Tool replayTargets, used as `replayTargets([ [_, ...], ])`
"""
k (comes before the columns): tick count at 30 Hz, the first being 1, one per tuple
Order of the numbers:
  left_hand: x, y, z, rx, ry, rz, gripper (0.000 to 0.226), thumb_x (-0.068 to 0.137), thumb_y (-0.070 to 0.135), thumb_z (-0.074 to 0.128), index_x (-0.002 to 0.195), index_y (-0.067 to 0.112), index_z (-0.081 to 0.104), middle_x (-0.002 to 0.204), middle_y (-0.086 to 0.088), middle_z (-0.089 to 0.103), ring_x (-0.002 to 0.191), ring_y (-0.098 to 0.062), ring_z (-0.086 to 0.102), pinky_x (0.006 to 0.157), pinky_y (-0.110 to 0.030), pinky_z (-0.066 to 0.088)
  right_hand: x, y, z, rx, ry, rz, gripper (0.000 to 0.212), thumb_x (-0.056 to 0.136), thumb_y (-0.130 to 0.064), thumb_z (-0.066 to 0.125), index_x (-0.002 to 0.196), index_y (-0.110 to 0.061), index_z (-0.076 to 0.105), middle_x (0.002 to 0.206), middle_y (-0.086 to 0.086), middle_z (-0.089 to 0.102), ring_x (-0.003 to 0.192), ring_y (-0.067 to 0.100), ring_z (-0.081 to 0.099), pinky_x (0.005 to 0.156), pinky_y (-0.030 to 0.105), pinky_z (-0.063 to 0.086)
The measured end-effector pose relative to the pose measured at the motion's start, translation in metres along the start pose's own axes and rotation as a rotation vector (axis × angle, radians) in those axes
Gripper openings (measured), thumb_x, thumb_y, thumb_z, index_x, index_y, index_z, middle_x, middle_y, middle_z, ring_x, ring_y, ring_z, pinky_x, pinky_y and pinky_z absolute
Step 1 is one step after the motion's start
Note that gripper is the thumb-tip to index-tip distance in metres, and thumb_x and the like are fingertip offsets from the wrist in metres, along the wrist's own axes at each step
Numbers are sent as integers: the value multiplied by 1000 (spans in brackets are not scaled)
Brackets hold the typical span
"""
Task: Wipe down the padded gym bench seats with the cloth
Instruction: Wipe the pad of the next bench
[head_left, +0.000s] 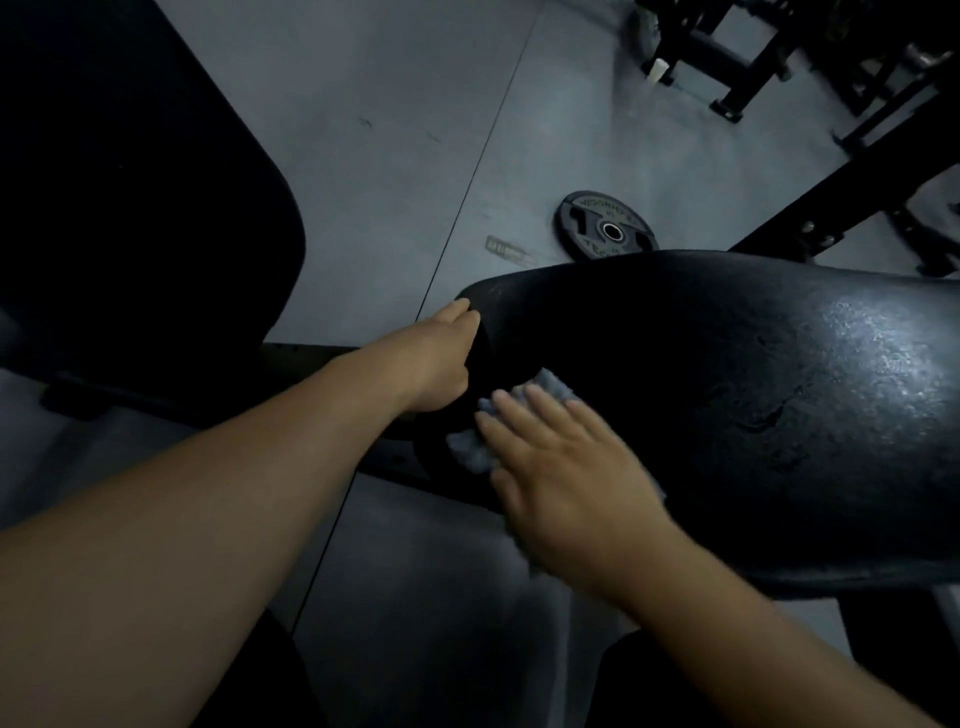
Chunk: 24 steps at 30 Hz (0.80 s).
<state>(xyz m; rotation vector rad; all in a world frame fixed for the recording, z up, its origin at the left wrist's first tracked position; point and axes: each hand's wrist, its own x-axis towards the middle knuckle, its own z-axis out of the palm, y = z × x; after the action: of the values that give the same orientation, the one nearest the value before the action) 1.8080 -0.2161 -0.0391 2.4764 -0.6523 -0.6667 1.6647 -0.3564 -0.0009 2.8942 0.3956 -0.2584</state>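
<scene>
A: On the far left, a second dark pad (130, 182), with neither hand on it. Next over, the left hand (441, 358) grips the narrow end of the bench seat (727, 389), thumb on top, the other fingers curled out of sight round the edge.

B: Bracing it, I'd judge. And the cloth?

A: The blue-grey cloth (550, 387) lies on the seat's narrow end, just beside the left hand. The right hand (566, 467) presses it flat. Its fingers (524, 410) are straight, slightly spread, pointing toward the left hand. Cloth shows past the fingertips and along the hand's left edge; the palm hides the remainder.

B: Step in hand?

A: Wiping this seat, at its narrow end. The wide, shiny stretch to the right looks not yet wiped, though gloss alone can't settle that.

B: Next move?

A: Likely a sweep rightward along the seat, with palm pressure so the cloth doesn't bunch. Beyond the seat, a weight plate (605, 226) lies on the floor (389, 104).
</scene>
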Motion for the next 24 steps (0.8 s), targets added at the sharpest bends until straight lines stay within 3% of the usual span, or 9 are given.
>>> replayTargets([
  [2,-7,1,2,25,5,10,73,95,3,41,158,11,7,167,-1,-11,153,-20,10,123,-38,18,10,23,-7,-45,1,84,61,94,-45,26,147,-24,48,154,2,45,144,27,39,116,44,30],
  [5,-21,2,9,49,-21,3,73,97,5,43,159,12,3,167,-2,-12,153,-20,8,123,-37,17,42,12,-2,-40,-71,205,63,99,-49,18,157,-26,24,166,2,18,153,29,12,120,48,12],
  [9,-34,-1,11,55,-67,-56,74,97,3,43,158,12,2,167,-1,-12,152,-22,13,122,-37,19,13,-6,5,-4,-75,-18,64,97,-50,18,154,-27,35,163,2,28,152,28,21,121,47,18],
  [12,-37,-5,4,54,-41,-72,56,93,4,42,148,6,28,163,-11,16,143,-30,34,117,-41,30,25,21,-3,-19,-89,38,70,93,-51,9,155,-30,30,164,-1,25,152,25,19,121,44,17],
  [15,-36,-10,-2,30,13,-60,33,91,6,46,124,7,41,145,-14,38,117,-31,52,99,-38,42,78,15,1,-41,-67,202,62,99,-49,16,157,-29,22,167,1,16,153,29,11,121,49,13],
  [18,-33,-12,-14,23,50,-46,25,93,6,49,117,8,42,139,-14,40,95,-28,52,78,-35,38,82,-19,13,-29,-44,-42,63,94,-47,18,149,-26,41,160,5,34,148,35,26,115,50,23],
  [21,-25,-14,-21,15,85,-21,24,93,7,50,116,7,43,136,-13,41,99,-31,54,76,-33,37,77,-5,10,22,-96,-167,65,91,-47,17,144,-27,49,155,3,43,144,31,36,114,46,30],
  [24,-17,-17,-13,-2,73,-13,33,91,5,47,124,6,43,135,-13,42,108,-33,56,81,-35,41,125,25,1,-33,-32,52,70,89,-48,10,149,-27,40,159,2,35,147,28,28,116,45,24],
])
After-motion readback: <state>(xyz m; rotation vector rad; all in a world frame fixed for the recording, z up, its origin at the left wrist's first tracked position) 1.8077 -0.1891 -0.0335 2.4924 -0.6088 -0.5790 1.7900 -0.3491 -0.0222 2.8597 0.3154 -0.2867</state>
